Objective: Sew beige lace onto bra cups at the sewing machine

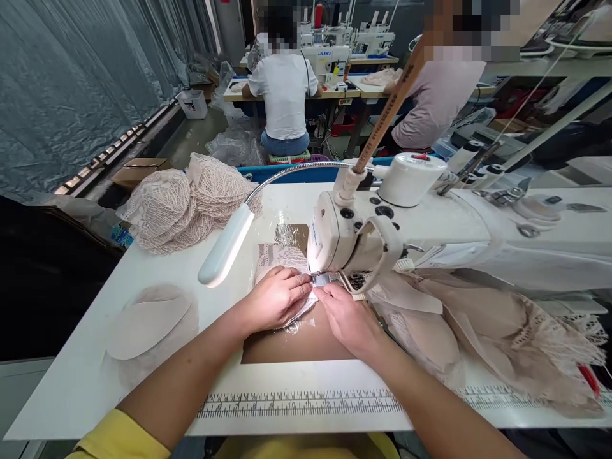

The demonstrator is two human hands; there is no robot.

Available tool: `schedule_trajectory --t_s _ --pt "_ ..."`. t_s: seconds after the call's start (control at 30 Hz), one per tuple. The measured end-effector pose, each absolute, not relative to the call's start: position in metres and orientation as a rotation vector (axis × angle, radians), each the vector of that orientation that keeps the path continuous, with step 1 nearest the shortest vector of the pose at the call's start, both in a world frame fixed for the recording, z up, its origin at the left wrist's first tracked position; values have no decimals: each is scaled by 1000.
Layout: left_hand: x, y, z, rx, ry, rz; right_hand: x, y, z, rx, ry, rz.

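Observation:
A pale lace bra cup (282, 257) lies under the needle area of a white sewing machine (329, 233). On top of it, my left hand (280, 296) presses with its fingers flat and reaching toward the presser foot (321, 279). My right hand (345, 315) is at the foot's near side, thumb and forefinger closed at the fabric edge. What lies between those fingertips is mostly hidden by the hand. Beneath both hands is a brown plate (296, 347) partly covered with clear tape.
Stacked lace cups (186, 201) sit at the back left, sheer cup pieces (150, 325) at the left. A lamp (227, 245) arches over the table. Beige lace garments (478, 319) spread on the right. A printed ruler (306, 403) runs along the front edge. Two people sit at machines ahead.

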State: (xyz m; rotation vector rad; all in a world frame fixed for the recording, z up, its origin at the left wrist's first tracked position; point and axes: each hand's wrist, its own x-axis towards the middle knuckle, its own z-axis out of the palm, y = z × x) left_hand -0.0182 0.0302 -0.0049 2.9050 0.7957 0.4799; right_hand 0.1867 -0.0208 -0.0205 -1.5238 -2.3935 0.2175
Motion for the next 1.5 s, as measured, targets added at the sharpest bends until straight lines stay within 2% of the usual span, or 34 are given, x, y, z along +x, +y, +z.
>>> schedule_trajectory --t_s 0.2,0.8,1.5 --pt "-19 36 -7 2901 839 490 187 -20 -18 -1525 -2402 313" --pt "-25 31 -2 2872 794 454 187 -18 -20 -1491 -2271 141" --pt "-12 20 -2 2815 864 379 188 -17 -18 -1477 -2184 223"
